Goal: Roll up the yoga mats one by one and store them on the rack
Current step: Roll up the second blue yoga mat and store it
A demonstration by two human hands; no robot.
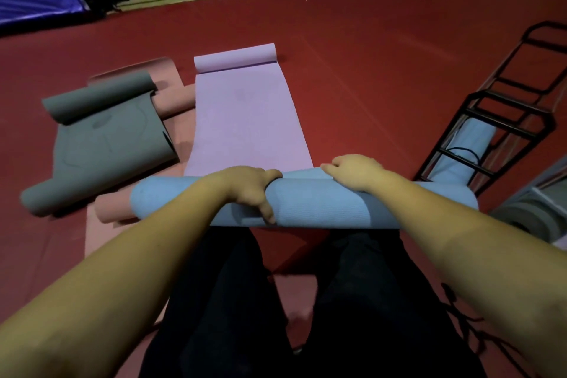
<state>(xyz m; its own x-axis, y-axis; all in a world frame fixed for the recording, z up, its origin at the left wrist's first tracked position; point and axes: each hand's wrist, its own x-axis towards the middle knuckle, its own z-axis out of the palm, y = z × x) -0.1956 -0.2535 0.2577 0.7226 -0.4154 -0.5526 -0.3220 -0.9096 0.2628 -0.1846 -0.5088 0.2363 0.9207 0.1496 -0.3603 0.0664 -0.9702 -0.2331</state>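
A mat lies in front of me, lilac (245, 120) on its flat part and light blue on its rolled part (310, 205), which sits thick across my knees. My left hand (248, 190) curls over the roll near its middle, fingers wrapped round it. My right hand (352, 173) grips the roll's far side further right. The mat's far end (236, 58) curls up on the floor. A black wire rack (503, 120) stands at the right with a pale blue rolled mat (466, 147) inside.
A grey mat (104, 135), half unrolled, lies at the left on top of a pink mat (176, 98). Another grey roll (521, 218) sits at the right edge. Dark equipment and blue padding line the far wall beyond the red floor (352, 49).
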